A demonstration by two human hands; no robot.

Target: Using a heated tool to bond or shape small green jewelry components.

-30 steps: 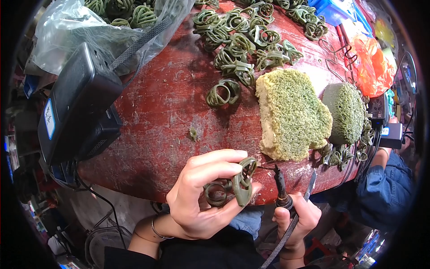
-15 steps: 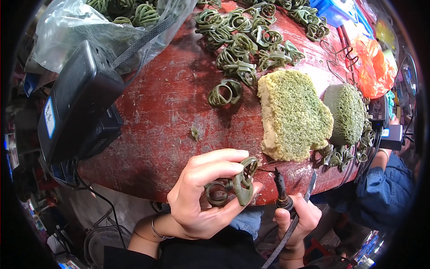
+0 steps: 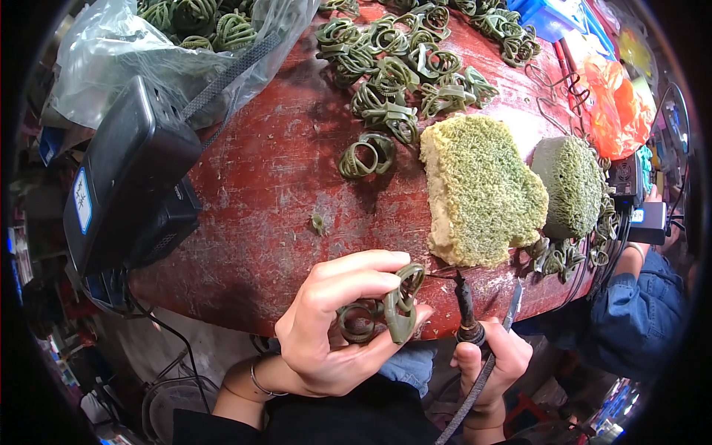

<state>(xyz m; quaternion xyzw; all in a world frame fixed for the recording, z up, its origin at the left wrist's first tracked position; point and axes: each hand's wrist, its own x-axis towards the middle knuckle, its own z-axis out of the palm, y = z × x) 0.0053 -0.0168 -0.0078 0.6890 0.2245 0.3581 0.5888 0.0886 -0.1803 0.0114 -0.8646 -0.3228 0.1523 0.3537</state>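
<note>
Left hand (image 3: 334, 326) grips a green looped wire piece (image 3: 389, 308) between thumb and fingers, held at the near edge of the red bench (image 3: 274, 185). Right hand (image 3: 493, 363) is closed around a black soldering tool (image 3: 467, 315), tip pointing up toward the piece, cord trailing down.

Just beyond the tool lies a large green-crusted sponge block (image 3: 482, 189); a smaller one (image 3: 571, 185) sits to its right. A heap of similar green loops (image 3: 400, 67) covers the far bench. A black box (image 3: 126, 178) and a clear plastic bag (image 3: 133, 52) occupy the left. Another person's blue sleeve (image 3: 638, 311) is at right.
</note>
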